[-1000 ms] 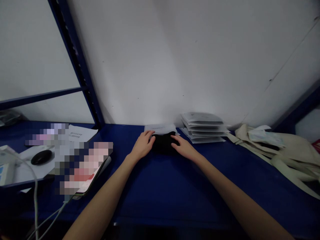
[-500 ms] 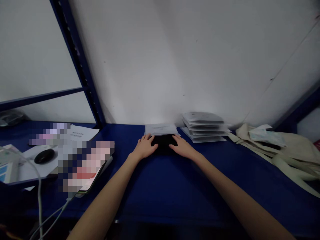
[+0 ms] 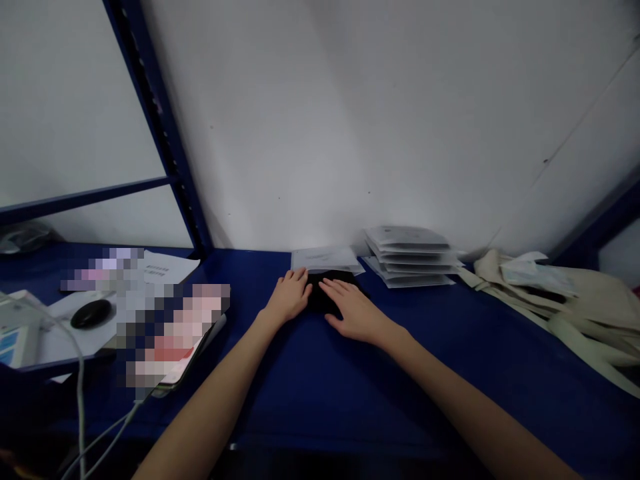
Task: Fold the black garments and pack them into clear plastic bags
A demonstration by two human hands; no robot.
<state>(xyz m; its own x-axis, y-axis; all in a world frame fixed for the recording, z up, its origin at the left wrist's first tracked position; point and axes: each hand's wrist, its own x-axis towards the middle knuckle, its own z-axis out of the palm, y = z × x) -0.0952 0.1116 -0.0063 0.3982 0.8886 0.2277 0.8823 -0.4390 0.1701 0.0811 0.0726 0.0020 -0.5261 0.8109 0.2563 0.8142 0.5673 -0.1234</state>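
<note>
A flat, dark black item (image 3: 321, 303), perhaps folded cloth, lies on the blue tabletop (image 3: 310, 387) in the middle of the head view. At its left edge rests my left hand (image 3: 290, 295), palm down, fingers stretched forward and thumb along the item. My right hand (image 3: 356, 311) lies flat over the item's right part, fingers extended and thumb apart. Both hands cover some of the black item, so its full outline is hidden. Just behind it, against the wall, is a flat white packet (image 3: 325, 258) with faint print.
Several white packets form a stack (image 3: 410, 257) at the back right. A beige cloth bag (image 3: 590, 300) with straps lies further right. On the left are a phone (image 3: 185, 340) with white cables (image 3: 80, 400), a black computer mouse (image 3: 91, 313) and papers (image 3: 173, 267). A blue post (image 3: 167, 133) rises behind.
My right hand has moved left and nearer me, from the black item's right edge onto its top. My left hand stays at the left edge, its thumb drawn closer to its fingers.
</note>
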